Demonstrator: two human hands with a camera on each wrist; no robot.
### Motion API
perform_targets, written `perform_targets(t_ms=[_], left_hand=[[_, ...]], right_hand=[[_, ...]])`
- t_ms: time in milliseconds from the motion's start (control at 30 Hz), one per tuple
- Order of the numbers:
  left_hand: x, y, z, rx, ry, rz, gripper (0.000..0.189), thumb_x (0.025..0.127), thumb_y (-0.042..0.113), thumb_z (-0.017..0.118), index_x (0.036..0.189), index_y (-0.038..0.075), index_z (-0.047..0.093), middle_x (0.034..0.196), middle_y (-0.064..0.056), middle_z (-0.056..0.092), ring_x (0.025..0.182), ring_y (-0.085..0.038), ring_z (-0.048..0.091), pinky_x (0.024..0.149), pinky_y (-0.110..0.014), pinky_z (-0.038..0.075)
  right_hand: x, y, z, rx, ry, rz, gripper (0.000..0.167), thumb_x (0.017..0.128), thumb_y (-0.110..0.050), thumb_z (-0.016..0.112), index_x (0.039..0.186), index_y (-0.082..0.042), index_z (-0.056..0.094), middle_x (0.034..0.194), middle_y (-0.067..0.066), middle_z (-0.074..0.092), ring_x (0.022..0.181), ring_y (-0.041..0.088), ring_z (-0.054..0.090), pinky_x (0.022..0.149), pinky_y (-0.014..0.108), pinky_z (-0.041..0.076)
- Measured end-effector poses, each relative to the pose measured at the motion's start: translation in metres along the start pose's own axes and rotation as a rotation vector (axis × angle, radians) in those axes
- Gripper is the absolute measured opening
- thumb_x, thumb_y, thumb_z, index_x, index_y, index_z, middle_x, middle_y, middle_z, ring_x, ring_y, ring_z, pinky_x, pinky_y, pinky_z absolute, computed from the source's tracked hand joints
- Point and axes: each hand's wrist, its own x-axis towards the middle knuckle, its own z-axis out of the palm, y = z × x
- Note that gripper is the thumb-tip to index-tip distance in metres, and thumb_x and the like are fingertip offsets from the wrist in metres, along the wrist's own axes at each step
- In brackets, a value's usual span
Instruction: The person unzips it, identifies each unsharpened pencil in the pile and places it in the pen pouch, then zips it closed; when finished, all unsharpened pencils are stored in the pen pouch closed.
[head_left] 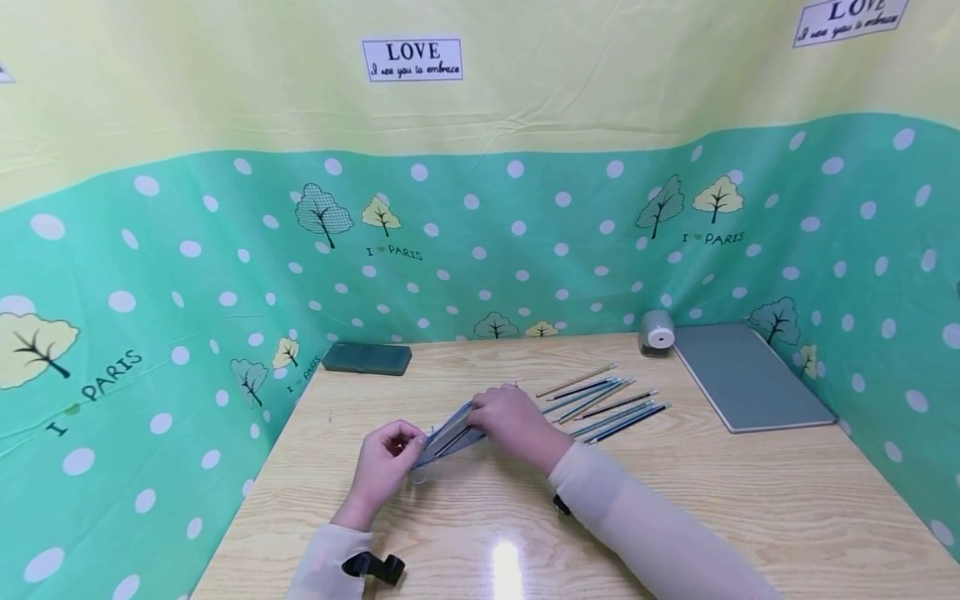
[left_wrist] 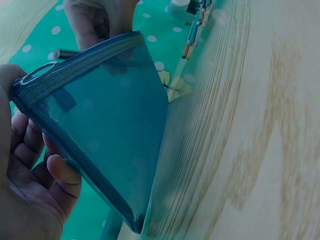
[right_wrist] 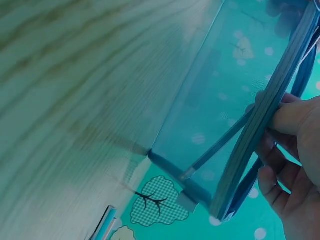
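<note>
A translucent mesh zipper pouch (left_wrist: 110, 120) with blue edging is held tilted above the table, its mouth open. My left hand (head_left: 378, 471) pinches the pouch's near-left corner, beside a ring at the zipper end. At the mouth's far side is my right hand (head_left: 517, 425), fingers reaching into the opening and pinching a pencil (right_wrist: 220, 145). That pencil shows through the mesh, slanting down inside the pouch. Part of a second thin stick shows at the mouth in the right wrist view; its kind is unclear.
Several pencils (head_left: 618, 403) lie loosely spread beyond my right hand. A dark green case (head_left: 367, 358) stands at the back left. At the back right are a small white-and-grey device (head_left: 657, 333) and a flat grey board (head_left: 750, 375). Patterned cloth (head_left: 517, 250) surrounds the wooden table (head_left: 675, 508).
</note>
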Motion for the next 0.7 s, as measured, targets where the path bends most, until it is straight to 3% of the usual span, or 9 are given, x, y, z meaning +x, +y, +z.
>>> perform_targets(t_ms=[267, 700], left_hand=[[-0.001, 0.002, 0.000, -0.014, -0.010, 0.006, 0.007, 0.096, 0.004, 0.074, 0.090, 0.008, 0.074, 0.082, -0.005, 0.066, 0.069, -0.015, 0.055, 0.060, -0.025, 0.046], [-0.002, 0.001, -0.002, -0.027, -0.017, -0.022, 0.009, 0.096, 0.003, 0.074, 0.090, 0.009, 0.073, 0.082, -0.006, 0.065, 0.070, -0.014, 0.055, 0.062, -0.024, 0.046]], right_hand=[[0.006, -0.011, 0.002, -0.068, -0.020, 0.054, 0.008, 0.089, -0.022, 0.079, 0.089, -0.030, 0.080, 0.084, -0.012, 0.068, 0.077, 0.011, 0.064, 0.066, 0.030, 0.048], [0.006, -0.016, 0.008, -0.055, -0.010, 0.085, 0.006, 0.095, -0.026, 0.076, 0.093, -0.028, 0.082, 0.086, -0.009, 0.066, 0.078, 0.010, 0.065, 0.066, 0.029, 0.055]])
